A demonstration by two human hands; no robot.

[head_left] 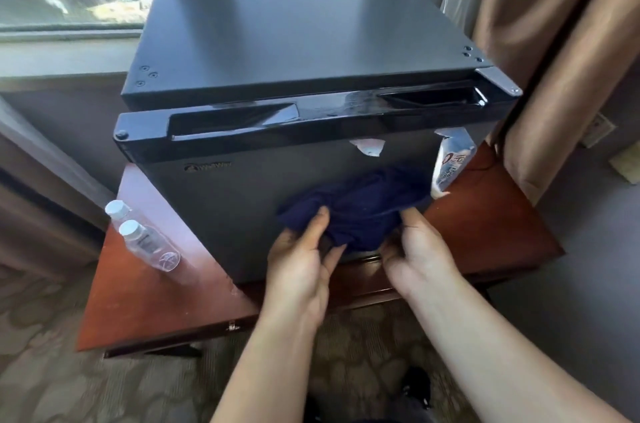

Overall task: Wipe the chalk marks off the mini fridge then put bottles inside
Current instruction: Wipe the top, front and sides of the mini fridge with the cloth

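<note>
Holding a dark blue cloth (353,211) between them, the left hand (301,266) and the right hand (419,256) are in front of the closed door of the black mini fridge (277,41). The fingers of both hands are closed on the lower edge of the cloth, which lies against the door.

Two pale patches (367,147) show on the door above the cloth, just under the handle bar; whether they are chalk or only reflections, I cannot tell. If they are chalk, the cloth is too low now and the marks could be missed.

Two clear water bottles (145,235) stand on the wooden table (145,311) just beside the left side of the fridge, close to the table edge. I think a wide wiping stroke to the left, or a push that moves the fridge, could knock them down to the floor. A bunched cloth may also only smear the chalk.
</note>
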